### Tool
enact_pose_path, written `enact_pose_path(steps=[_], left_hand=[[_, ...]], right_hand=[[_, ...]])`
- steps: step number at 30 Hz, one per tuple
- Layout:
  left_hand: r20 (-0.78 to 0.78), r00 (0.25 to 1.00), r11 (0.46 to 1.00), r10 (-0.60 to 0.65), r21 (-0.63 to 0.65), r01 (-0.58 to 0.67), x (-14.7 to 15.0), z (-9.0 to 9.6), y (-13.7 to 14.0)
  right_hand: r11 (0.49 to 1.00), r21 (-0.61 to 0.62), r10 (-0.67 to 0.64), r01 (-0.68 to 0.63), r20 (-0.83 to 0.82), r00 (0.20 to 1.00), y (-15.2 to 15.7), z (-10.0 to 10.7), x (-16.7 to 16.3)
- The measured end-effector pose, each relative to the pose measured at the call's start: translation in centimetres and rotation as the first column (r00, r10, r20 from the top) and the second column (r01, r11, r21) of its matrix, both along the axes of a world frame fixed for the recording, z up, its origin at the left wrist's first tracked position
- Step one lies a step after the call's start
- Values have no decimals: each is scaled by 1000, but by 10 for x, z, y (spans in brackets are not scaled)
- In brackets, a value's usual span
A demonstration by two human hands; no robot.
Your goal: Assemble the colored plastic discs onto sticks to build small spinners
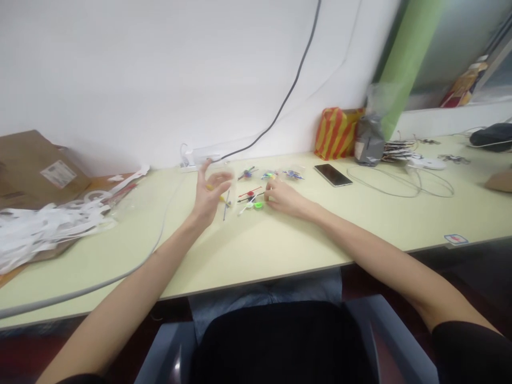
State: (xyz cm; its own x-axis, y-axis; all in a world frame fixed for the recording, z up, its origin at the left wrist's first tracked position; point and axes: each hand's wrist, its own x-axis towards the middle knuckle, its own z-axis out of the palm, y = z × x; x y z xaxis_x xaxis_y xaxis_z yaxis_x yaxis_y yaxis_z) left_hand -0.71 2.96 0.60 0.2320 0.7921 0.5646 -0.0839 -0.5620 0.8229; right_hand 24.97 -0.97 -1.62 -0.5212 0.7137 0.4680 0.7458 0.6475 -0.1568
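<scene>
My left hand [208, 198], smeared by motion, is raised over the table with its index finger up. A thin yellow plastic pointer [222, 199] passes behind its thumb, between thumb and fingers. A blue stick-like piece [226, 207] shows just below, with what looks like clear film around it. My right hand [283, 197] rests on the table, fingers curled down; its fingertips hide what they may hold. Between the hands lie a red arrow pointer [251, 192], a dark arrow pointer [245, 200], a white pointer [247, 205] and a bright green round piece [258, 205].
Behind the hands lie small clear packets [293, 174] with coloured pieces. A phone [333, 175], a striped bag [334, 133] and a grey bag [368, 141] are at right. White strips [52, 226] and a cardboard parcel [36, 168] lie left. A cable [120, 277] crosses the left side.
</scene>
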Motion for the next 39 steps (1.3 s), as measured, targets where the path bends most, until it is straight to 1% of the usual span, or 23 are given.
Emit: enact_pose_path(steps=[3,5,7,10,12,14,17,18,20,21,23,25,27,29,31,32,33,34,35,36,37,39], left_hand=[[-2,995,995,-96,-9,96,8,2,-10],[-16,989,989,-145,-8,145,13,3,-15],[-54,979,981,-195,-18,194,14,2,-17],[-132,958,966,-255,-75,247,14,-3,-16],[-146,946,954,-290,-120,274,13,-6,-15],[-119,934,933,-336,-179,313,13,-9,-15],[-55,911,883,-408,-278,379,13,-10,-18],[-37,906,870,-421,-298,392,14,-10,-19],[-15,899,857,-439,-309,413,13,-10,-20],[-8,895,853,-446,-306,423,13,-10,-20],[-1,889,850,-458,-292,437,13,-12,-18],[-5,896,864,-444,-269,426,14,-15,-16],[-21,909,882,-416,-254,397,13,-17,-14],[-40,910,881,-413,-272,388,12,-18,-13],[-53,901,867,-431,-301,397,9,-17,-13],[-56,899,864,-435,-308,399,8,-16,-13],[-57,900,865,-432,-306,396,6,-14,-13],[-57,903,870,-426,-301,391,5,-13,-13],[-56,905,873,-421,-296,387,4,-12,-13],[-56,906,874,-420,-295,386,3,-11,-12],[-57,906,874,-419,-297,385,2,-11,-11],[-59,913,881,-404,-294,370,2,-11,-8]], right_hand=[[999,12,30,-30,-27,999,0,10,5],[999,25,39,-36,-105,994,0,18,13],[999,52,29,-18,-227,974,0,25,22],[988,145,13,50,-400,917,-3,33,29],[972,216,18,93,-460,888,-9,39,28],[949,290,42,122,-501,864,-16,47,24],[904,396,105,158,-566,818,-26,61,15],[890,426,120,163,-564,817,-28,66,11],[866,479,126,146,-490,862,-27,72,1],[856,503,120,119,-417,901,-26,73,-5],[850,526,100,30,-216,971,-19,74,-20],[867,493,83,-70,-5,997,-12,75,-37],[910,395,72,-123,141,987,-6,80,-52],[957,264,73,-118,176,982,-3,89,-61],[988,103,98,-112,129,987,-1,101,-61],[990,9,138,-140,105,985,-1,106,-59],[978,-87,196,-188,93,976,0,111,-56],[955,-170,259,-242,91,961,1,115,-52],[932,-226,312,-284,98,945,2,118,-49],[920,-246,340,-305,114,933,4,119,-46],[926,-228,337,-303,132,932,6,119,-46],[962,-114,262,-247,135,956,11,119,-49]])
